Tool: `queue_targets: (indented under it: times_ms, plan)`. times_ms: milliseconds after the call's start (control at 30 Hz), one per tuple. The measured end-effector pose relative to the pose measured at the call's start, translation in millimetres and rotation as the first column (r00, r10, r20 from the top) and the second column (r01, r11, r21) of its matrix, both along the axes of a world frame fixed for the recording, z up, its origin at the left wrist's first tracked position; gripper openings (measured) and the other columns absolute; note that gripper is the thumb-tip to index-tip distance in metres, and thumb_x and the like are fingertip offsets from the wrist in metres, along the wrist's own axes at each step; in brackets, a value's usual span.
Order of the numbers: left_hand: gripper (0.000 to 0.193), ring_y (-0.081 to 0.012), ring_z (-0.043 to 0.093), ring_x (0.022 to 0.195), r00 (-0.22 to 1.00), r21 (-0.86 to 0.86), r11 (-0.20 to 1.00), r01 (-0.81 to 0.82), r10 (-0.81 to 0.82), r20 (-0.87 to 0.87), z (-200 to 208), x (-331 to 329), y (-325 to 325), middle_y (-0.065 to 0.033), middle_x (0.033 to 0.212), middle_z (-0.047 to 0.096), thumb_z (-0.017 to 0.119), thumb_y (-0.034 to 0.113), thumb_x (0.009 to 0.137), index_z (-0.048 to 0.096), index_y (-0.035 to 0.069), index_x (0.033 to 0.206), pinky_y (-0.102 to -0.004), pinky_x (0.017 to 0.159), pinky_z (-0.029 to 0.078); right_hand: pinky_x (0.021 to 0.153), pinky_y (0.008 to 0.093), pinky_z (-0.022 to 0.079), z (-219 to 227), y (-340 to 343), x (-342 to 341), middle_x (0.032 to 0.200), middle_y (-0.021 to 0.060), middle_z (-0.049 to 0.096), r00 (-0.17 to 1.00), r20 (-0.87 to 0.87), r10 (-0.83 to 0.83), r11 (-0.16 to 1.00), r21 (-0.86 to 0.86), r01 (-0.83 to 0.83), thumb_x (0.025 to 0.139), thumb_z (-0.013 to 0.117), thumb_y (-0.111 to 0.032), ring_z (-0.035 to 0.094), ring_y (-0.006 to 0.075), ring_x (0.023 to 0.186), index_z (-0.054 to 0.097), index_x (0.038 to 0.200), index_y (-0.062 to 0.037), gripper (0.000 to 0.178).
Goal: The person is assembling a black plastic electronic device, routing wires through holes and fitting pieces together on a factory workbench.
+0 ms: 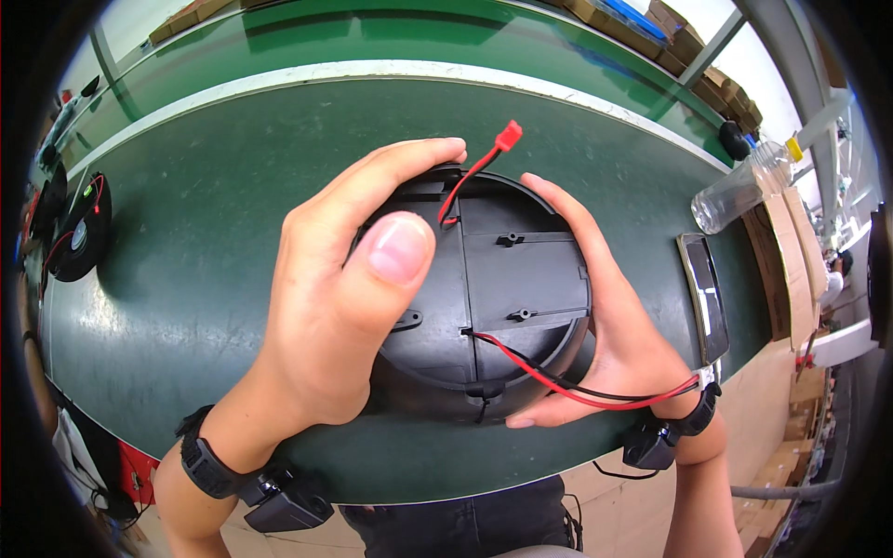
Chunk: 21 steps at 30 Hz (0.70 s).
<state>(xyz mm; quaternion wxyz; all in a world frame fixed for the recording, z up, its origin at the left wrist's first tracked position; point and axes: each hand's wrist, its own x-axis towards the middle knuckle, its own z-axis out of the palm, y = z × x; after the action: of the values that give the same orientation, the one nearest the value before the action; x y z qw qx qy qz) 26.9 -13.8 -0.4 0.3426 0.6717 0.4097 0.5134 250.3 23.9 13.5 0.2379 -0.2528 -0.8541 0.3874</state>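
Between my hands is a round black plastic housing point(521, 279), its ribbed inner face with small screw posts turned up toward me. My left hand point(344, 251) grips its left side, thumb over the rim and fingers around the far edge. Around the right side curls my right hand point(614, 307), fingers along the outer wall and thumb low at the near edge. A short red and black lead with a red plug point(508, 136) sticks up from the far part. From a slot near the middle, a longer red and black wire pair point(558, 379) runs right, across my right wrist, to a white connector.
A similar black round part with wires point(84, 232) stands at the left end of the green table point(205, 205). On the right are a phone point(704, 298), a clear plastic bottle point(735, 197) and a cardboard box point(791, 270). Beyond a pale rail point(391, 69) lies a green belt surface.
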Motion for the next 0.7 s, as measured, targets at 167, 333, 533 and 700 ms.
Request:
queue_targets:
  times_ms: [167, 333, 533, 700]
  plan:
    - [0.088, -0.0290, 0.048, 0.123, 0.999, 0.043, 0.999, -0.027, 0.027, 0.017, -2.7, 0.7, -0.5, -0.0242, 0.135, 0.047, 0.027, 0.065, 0.089, 0.043, -0.010, 0.133, -0.0386, 0.104, 0.038, 0.112, 0.0387, 0.026, -10.3, 4.4, -0.1, 0.148, 0.0186, 0.025, 0.999, -0.041, 0.006, 0.995, -0.095, -0.010, 0.044, 0.096, -0.028, 0.031, 0.0278, 0.137, 0.010, 0.149, 0.0022, 0.139]
    - [0.089, -0.0302, 0.047, 0.124, 1.000, 0.062, 0.998, -0.022, 0.022, -0.001, -3.3, -1.8, 0.5, -0.0245, 0.135, 0.048, 0.026, 0.066, 0.090, 0.042, -0.010, 0.135, -0.0394, 0.105, 0.036, 0.113, 0.0393, 0.026, -15.6, 7.0, -1.0, 0.150, 0.0195, 0.021, 0.997, -0.071, 0.040, 0.999, -0.011, -0.041, 0.043, 0.097, -0.031, 0.030, 0.0284, 0.137, 0.007, 0.148, 0.0036, 0.143]
    - [0.091, -0.0307, 0.047, 0.124, 0.998, 0.046, 0.998, -0.045, 0.043, 0.048, -3.4, 3.0, -0.1, -0.0240, 0.135, 0.047, 0.026, 0.068, 0.088, 0.038, -0.009, 0.136, -0.0404, 0.105, 0.037, 0.113, 0.0400, 0.027, -16.6, 9.0, 0.2, 0.152, 0.0202, 0.017, 0.996, -0.064, 0.060, 0.997, 0.045, -0.057, 0.041, 0.097, -0.033, 0.029, 0.0295, 0.138, 0.007, 0.148, 0.0042, 0.145]
    - [0.088, -0.0322, 0.047, 0.125, 0.999, 0.077, 0.997, -0.014, 0.011, 0.035, -2.7, -1.0, 2.3, -0.0237, 0.136, 0.045, 0.027, 0.067, 0.089, 0.039, -0.008, 0.134, -0.0413, 0.105, 0.037, 0.113, 0.0405, 0.027, -17.4, 9.2, 0.3, 0.152, 0.0205, 0.017, 0.997, -0.056, 0.052, 0.996, 0.072, -0.048, 0.040, 0.097, -0.035, 0.029, 0.0304, 0.138, 0.007, 0.148, 0.0045, 0.146]
